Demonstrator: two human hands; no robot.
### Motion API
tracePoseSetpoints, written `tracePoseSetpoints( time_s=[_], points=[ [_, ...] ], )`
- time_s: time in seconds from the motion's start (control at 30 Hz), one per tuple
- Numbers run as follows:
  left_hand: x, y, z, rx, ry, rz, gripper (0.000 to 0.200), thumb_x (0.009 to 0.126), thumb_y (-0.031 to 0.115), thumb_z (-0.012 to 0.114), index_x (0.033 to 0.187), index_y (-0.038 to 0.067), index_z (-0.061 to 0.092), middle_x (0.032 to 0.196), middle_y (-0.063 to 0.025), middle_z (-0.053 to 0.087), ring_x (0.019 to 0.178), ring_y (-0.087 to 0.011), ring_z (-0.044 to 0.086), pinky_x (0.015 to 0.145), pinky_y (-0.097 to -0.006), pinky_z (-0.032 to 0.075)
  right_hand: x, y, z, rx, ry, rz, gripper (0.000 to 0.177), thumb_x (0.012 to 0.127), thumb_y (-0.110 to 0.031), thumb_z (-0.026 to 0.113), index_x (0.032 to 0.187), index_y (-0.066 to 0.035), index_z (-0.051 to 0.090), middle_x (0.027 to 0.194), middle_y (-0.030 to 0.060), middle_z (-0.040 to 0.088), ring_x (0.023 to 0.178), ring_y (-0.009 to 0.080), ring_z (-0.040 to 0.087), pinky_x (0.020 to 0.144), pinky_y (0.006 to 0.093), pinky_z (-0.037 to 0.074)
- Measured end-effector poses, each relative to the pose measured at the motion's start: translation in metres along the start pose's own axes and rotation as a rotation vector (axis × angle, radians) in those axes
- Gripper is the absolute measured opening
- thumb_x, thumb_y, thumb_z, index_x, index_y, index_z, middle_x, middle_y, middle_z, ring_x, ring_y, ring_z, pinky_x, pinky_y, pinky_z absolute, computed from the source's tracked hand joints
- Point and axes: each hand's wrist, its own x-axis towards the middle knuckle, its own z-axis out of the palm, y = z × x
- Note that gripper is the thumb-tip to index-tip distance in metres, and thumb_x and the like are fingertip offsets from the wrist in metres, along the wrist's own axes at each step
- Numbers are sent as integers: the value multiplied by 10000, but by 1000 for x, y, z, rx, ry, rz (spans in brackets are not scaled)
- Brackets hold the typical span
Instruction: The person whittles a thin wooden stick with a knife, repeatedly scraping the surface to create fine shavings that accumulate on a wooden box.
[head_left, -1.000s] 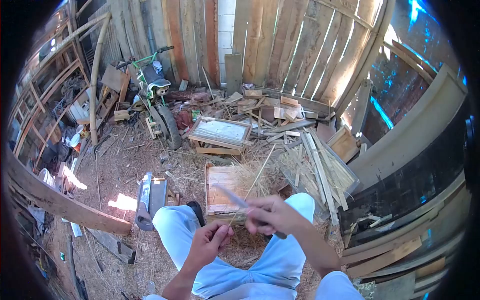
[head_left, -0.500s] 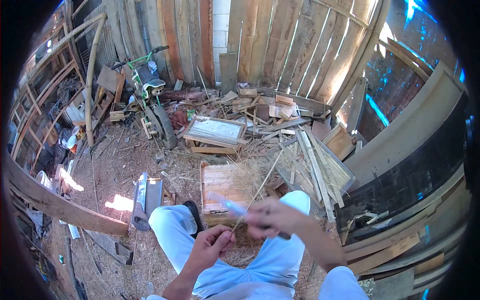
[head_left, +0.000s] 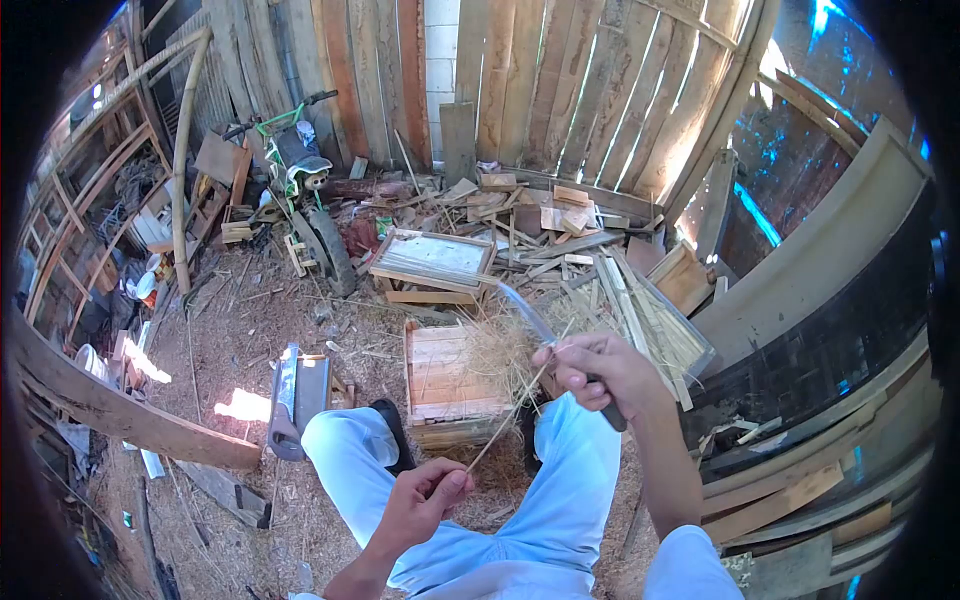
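My right hand (head_left: 612, 378) is closed around the dark handle of a knife (head_left: 527, 312), its curved blade pointing up and to the left. In my left hand (head_left: 428, 503), low between my knees, the fingers pinch the lower end of a thin stick (head_left: 503, 427). The stick slants up to the right and passes close by my right fingers near the base of the blade. Beyond my hands stands a wooden crate (head_left: 440, 372), with a heap of fine shavings (head_left: 500, 345) over its right side.
A handsaw (head_left: 287, 395) lies on a dark low board at left. Ahead are a framed panel (head_left: 435, 256), a small bike (head_left: 318, 235) and piled scrap wood (head_left: 510, 220). Long laths (head_left: 630, 315) lean at right. Plank walls (head_left: 540, 90) close the back.
My right hand has moved up and right along the stick, and the knife now points upward. My left hand stays nearly in place, slightly lower, still pinching the stick.
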Motion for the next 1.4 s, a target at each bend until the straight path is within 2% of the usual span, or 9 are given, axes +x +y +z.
tracePoseSetpoints(
  time_s=[0.23, 0.4, 0.57, 0.63, 0.7, 0.83, 0.97, 1.13, 1.4],
  points=[
    [1, -4, -16, -42, -20, -50, 192, 943, 197, 526, 903, 18, 584, 636, 37, 470, 523, -29, 367, 451, -190, 304, 8, -20, -33, 85, 249, -225, 289, 930, -193, 506, 1134, 8, 546, 643, -24, 477, 418, 9, 315, 348, 163, 241],
    [15, -4, -9, -12, 110, 27, 186, 940, 185, 526, 902, 17, 597, 633, 41, 486, 525, -27, 396, 449, -191, 313, 6, 15, 13, -322, 33, 11, 333, 940, -209, 497, 1217, -26, 524, 702, 80, 599, 417, 31, 365, 355, 173, 273],
    [15, 10, 6, 124, 125, 87, 182, 938, 173, 527, 877, 8, 575, 606, 44, 446, 504, -27, 349, 427, -198, 252, 11, 53, 47, -26, -266, 157, 266, 933, -157, 508, 1137, 8, 553, 663, 44, 558, 425, 26, 359, 366, 180, 284],
    [11, 10, 3, 135, 121, 80, 182, 939, 171, 527, 880, 6, 576, 607, 43, 450, 506, -27, 356, 429, -199, 259, 10, 37, 31, -67, -256, 157, 318, 931, -180, 518, 1185, 11, 531, 638, 12, 516, 423, 21, 348, 360, 178, 275],
    [5, 4, -3, 213, 103, 137, 186, 939, 174, 527, 880, 7, 580, 605, 41, 456, 508, -29, 369, 432, -200, 270, 10, 20, 9, 13, 40, 22, 370, 925, -190, 526, 1227, 23, 502, 623, -1, 491, 414, 16, 333, 348, 171, 254],
    [2, -1, -6, 223, 135, 101, 188, 939, 176, 529, 878, 6, 581, 609, 36, 469, 506, -35, 383, 435, -201, 281, 5, -6, -5, 121, 14, -17, 393, 916, -198, 541, 1225, 40, 498, 613, 1, 492, 403, 12, 324, 338, 165, 241],
    [11, -2, -5, 10, -10, 7, 202, 952, 192, 503, 901, 14, 585, 620, 41, 450, 512, -24, 353, 442, -190, 283, 1, 18, 20, -44, -16, -62, 401, 924, -224, 536, 1225, 36, 497, 613, 19, 526, 411, 10, 357, 342, 163, 254],
    [15, 16, -2, -219, -184, -92, 234, 967, 236, 472, 868, 36, 542, 612, 60, 361, 500, -28, 273, 428, -189, 220, 1, 54, 48, -192, -322, 162, 303, 934, -204, 521, 1158, -3, 560, 669, 36, 545, 424, 22, 355, 359, 182, 260],
    [9, 15, -10, -198, -235, -121, 207, 959, 228, 488, 862, 50, 530, 605, 59, 348, 499, -32, 262, 428, -192, 200, 1, 14, 20, -2, -193, 23, 328, 942, -190, 500, 1196, 16, 526, 611, 26, 503, 416, 24, 354, 351, 183, 248]
  ],
)
